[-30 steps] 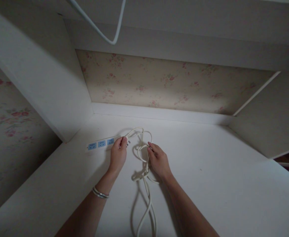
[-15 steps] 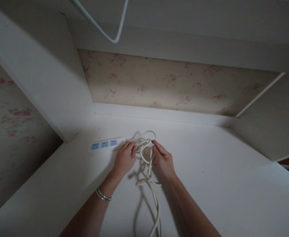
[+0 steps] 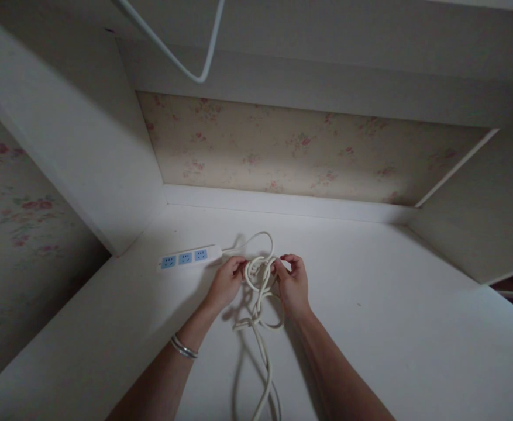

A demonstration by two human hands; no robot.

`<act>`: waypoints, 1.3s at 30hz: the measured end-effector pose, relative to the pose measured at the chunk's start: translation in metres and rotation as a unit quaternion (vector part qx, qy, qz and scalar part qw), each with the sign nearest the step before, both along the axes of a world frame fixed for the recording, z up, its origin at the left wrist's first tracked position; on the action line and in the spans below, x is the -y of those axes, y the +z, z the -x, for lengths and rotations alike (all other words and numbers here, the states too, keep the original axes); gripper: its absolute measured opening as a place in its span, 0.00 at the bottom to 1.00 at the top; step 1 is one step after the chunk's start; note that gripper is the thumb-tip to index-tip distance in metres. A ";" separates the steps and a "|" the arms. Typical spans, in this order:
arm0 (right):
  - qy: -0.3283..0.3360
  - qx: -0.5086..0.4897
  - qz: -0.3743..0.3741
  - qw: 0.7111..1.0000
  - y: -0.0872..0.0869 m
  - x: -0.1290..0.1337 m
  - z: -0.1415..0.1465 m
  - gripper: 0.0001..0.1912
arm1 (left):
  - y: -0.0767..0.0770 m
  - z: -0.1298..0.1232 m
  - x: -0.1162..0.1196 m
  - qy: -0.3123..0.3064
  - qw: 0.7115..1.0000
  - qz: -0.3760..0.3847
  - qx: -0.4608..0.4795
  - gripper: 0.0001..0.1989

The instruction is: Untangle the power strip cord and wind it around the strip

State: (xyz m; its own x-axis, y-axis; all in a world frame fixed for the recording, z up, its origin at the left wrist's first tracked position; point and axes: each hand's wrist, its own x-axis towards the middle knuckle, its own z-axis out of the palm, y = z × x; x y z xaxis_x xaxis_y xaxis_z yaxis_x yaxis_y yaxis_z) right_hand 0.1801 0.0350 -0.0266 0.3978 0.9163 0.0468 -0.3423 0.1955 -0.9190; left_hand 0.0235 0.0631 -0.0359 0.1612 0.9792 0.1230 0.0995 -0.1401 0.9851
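A tangled white power cord (image 3: 260,292) runs from the power strip (image 3: 190,257) into loops and a loose knot between my hands. My left hand (image 3: 229,282), with silver bangles at the wrist, pinches the left side of the knot. On the other side, my right hand (image 3: 293,283) grips a loop between thumb and fingers. Below the knot, twisted lengths of cord trail toward the bottom edge. The strip lies flat at the left, its three blue socket faces turned up. What exactly sits between the fingertips is partly hidden.
The white surface (image 3: 396,327) has a low back ledge (image 3: 282,204) and a tall side panel (image 3: 93,146) at the left. Overhead is a white shelf (image 3: 326,76); a thin white bent rod or cord (image 3: 201,79) hangs at the top. Floral wallpaper (image 3: 256,158) covers the back.
The cord loops have shifted slightly left and been pulled into a rounder knot. My right fingers have changed their hold on it, and the left hand has moved a little downward.
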 end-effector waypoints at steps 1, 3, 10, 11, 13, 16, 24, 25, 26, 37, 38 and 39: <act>-0.005 -0.005 0.016 1.000 -0.001 -0.001 -0.001 0.17 | 0.002 -0.001 0.001 -0.004 1.000 0.023 0.009 0.13; -0.013 -0.005 0.040 0.999 -0.001 -0.001 -0.002 0.21 | 0.008 -0.002 0.005 -0.012 0.998 0.061 0.011 0.19; 0.025 -0.065 0.102 0.992 0.002 -0.003 -0.004 0.26 | 0.008 -0.005 0.012 -0.043 0.997 -0.019 -0.061 0.19; 0.033 -0.091 0.104 0.990 0.004 -0.004 -0.005 0.25 | 0.005 -0.006 0.011 -0.038 0.997 -0.019 -0.058 0.19; 0.038 -0.139 0.106 0.984 0.008 -0.004 -0.006 0.22 | 0.000 -0.006 0.009 -0.028 0.999 -0.013 -0.045 0.18; 0.032 -0.190 0.111 0.975 0.011 -0.004 -0.008 0.19 | -0.003 -0.007 0.007 -0.014 1.000 0.003 0.001 0.18; 0.066 -0.152 0.135 0.977 0.007 -0.007 -0.015 0.14 | 0.009 -0.005 0.008 0.039 0.996 0.030 0.080 0.20; 0.067 -0.151 0.138 0.977 0.007 -0.007 -0.015 0.16 | 0.010 -0.005 0.007 0.048 0.994 0.033 0.088 0.21; 0.078 -0.149 0.138 0.976 0.007 -0.006 -0.015 0.18 | 0.011 -0.005 0.007 0.057 0.993 0.037 0.098 0.21; 0.027 -0.002 0.057 0.998 -0.005 -0.010 -0.021 0.21 | 0.015 -0.005 0.006 0.084 0.980 0.071 0.169 0.20; 0.008 0.017 0.046 0.999 -0.006 -0.011 -0.023 0.22 | 0.014 -0.005 0.006 0.085 0.980 0.068 0.164 0.20; -0.011 0.035 0.036 0.999 -0.008 -0.012 -0.024 0.22 | 0.014 -0.005 0.007 0.086 0.981 0.065 0.158 0.19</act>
State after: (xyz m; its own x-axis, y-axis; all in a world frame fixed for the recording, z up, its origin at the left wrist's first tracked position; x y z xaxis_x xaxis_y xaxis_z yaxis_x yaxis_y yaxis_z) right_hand 0.2044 0.0470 -0.0342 0.4161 0.9093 0.0095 -0.2735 0.1352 -0.9523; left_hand 0.0280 0.0566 -0.0222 -0.0347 0.9993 0.0113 -0.2024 -0.0181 0.9791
